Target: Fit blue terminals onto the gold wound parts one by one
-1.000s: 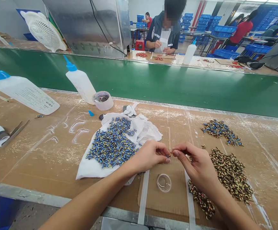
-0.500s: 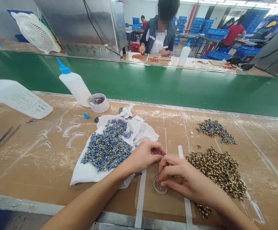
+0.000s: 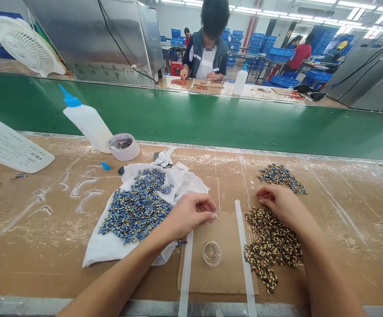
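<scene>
My left hand [image 3: 191, 213] is pinched shut on a tiny part, held just right of the heap of small blue and yellow parts [image 3: 136, 207] on a white cloth [image 3: 112, 244]. My right hand [image 3: 279, 203] rests with its fingers curled over the top of the heap of dark brown and yellow parts [image 3: 272, 244]; what is in its fingers is hidden. A small clear round dish [image 3: 211, 253] sits on a cardboard pad [image 3: 217, 273] between my arms. A smaller heap of blue parts [image 3: 279, 175] lies beyond my right hand.
Two white squeeze bottles with blue tips [image 3: 85, 121] [image 3: 11, 147] and a roll of tape [image 3: 123, 146] stand at the left. A green conveyor belt [image 3: 244, 121] runs behind the bench. A person [image 3: 206, 48] works across it. A white fan [image 3: 23, 44] is far left.
My right hand left my left hand, dipped to the clear dish, then moved right and away onto the brown heap. My left hand stayed pinched. The camera view shifted right.
</scene>
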A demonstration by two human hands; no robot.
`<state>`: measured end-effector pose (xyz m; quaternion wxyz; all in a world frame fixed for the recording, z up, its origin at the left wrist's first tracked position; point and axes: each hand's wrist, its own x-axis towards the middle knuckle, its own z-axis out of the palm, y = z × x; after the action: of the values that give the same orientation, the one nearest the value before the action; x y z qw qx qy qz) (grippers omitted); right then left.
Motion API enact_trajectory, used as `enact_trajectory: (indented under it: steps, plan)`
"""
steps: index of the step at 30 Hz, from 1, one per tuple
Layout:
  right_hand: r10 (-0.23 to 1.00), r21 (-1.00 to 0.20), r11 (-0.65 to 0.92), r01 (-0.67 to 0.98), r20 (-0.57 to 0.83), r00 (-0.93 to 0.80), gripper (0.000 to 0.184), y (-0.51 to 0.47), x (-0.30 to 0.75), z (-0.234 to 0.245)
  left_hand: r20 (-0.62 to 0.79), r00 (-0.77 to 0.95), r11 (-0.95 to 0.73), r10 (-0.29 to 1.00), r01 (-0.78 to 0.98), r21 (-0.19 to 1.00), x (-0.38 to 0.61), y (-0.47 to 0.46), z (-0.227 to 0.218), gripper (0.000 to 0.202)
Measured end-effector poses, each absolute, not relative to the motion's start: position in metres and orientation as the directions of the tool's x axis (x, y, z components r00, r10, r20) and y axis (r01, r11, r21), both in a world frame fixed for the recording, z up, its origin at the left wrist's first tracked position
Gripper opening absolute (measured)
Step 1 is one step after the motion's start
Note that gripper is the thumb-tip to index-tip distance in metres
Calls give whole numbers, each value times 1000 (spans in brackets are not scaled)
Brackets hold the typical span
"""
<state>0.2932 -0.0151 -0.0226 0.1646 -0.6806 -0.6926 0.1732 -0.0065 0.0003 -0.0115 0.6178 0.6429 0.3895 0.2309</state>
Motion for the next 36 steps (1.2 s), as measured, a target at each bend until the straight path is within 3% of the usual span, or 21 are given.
enact_trajectory:
  steps: [3,5,8,10,13,16,20,26,36]
  plan:
    - [1000,-472,25,881,15,-20,9,-13,288,-24,-171,583,64,794,201,978,-7,0,-9,11]
    - [999,-580,25,814,34,-7,8,-13,282,-21,-164,572,58,804,199,978,-8,-1,-7,11]
    - [998,-854,2,521,32,48,15,-16,264,-11,-133,540,23,831,206,978,-9,-2,-2,10]
    - [998,-959,-14,282,5,65,20,-20,245,-6,-103,519,-8,849,207,978,-8,-3,0,9]
    - [999,-998,-32,58,-31,17,19,-26,216,-3,-72,507,-41,859,210,977,-7,-6,1,10]
    - [1000,-999,-13,-51,-13,12,17,-28,197,-8,-46,502,-75,864,218,973,-5,-9,1,11]
    - [998,-996,43,-77,40,43,14,-28,189,-18,17,476,-163,879,267,950,-2,-13,1,12]
    - [998,-996,-53,-73,-51,-22,16,-31,184,-21,63,444,-236,894,348,907,0,-14,2,14]
    - [994,-991,-19,130,-33,-105,20,-39,180,-14,36,452,-245,891,414,877,2,-13,1,15]
